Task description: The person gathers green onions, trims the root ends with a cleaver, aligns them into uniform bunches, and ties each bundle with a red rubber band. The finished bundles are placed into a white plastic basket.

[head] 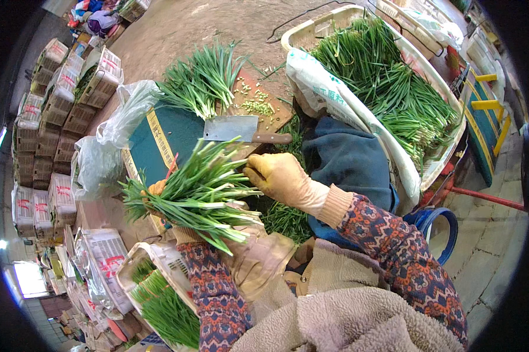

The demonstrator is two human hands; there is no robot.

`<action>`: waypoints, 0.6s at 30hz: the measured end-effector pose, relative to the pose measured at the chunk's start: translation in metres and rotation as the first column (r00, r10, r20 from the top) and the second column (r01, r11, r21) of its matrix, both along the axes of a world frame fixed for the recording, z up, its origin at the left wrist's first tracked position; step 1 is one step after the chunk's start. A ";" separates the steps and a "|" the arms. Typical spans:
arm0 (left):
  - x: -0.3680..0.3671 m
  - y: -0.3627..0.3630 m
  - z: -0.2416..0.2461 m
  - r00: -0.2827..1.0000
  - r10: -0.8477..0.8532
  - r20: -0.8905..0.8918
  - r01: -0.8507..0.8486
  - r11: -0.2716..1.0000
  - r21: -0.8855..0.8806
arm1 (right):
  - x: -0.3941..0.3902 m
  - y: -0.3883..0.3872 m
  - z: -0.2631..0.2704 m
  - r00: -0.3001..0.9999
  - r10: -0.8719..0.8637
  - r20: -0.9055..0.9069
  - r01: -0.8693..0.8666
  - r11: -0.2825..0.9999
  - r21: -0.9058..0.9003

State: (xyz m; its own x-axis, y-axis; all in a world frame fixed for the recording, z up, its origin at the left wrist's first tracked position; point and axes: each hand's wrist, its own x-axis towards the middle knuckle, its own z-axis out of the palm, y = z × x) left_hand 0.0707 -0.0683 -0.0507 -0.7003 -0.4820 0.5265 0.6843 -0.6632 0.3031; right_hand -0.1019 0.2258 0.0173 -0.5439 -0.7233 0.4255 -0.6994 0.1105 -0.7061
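Note:
My left hand, in an orange glove and largely hidden by leaves, grips a thick bunch of garlic chives with pale stem ends fanned to the right. At those ends is my gloved right hand, thumb and fingers drawn together; whether a stem is pinched there is unclear. Beyond the bunch, a cleaver with a wooden handle lies across a brown board. Another chive bunch rests on the board's far side, beside scattered cut stem ends. A red tie shows near my left hand.
A white crate lined with a printed sack holds chives at right. Clear plastic bags lie left of the green tabletop. Another chive crate stands lower left, near stacked crates. A blue-rimmed bucket is at right.

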 end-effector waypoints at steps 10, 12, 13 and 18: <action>-0.021 0.031 0.017 0.992 -0.005 0.129 -0.018 0.984 0.175 | -0.017 0.011 0.019 0.990 -0.122 -0.075 0.119 0.992 -0.045; -0.018 0.025 0.013 0.994 -0.087 0.073 0.075 0.986 0.151 | -0.020 0.016 0.023 0.984 -0.173 -0.049 0.171 0.984 -0.048; -0.017 0.022 0.013 0.995 -0.076 0.068 0.066 0.988 0.141 | -0.025 0.021 0.030 0.976 -0.172 0.133 0.177 0.984 -0.027; -0.018 0.028 0.016 0.995 -0.050 0.091 0.039 0.992 0.117 | -0.030 0.012 0.056 0.971 0.030 -0.237 -0.081 0.975 -0.209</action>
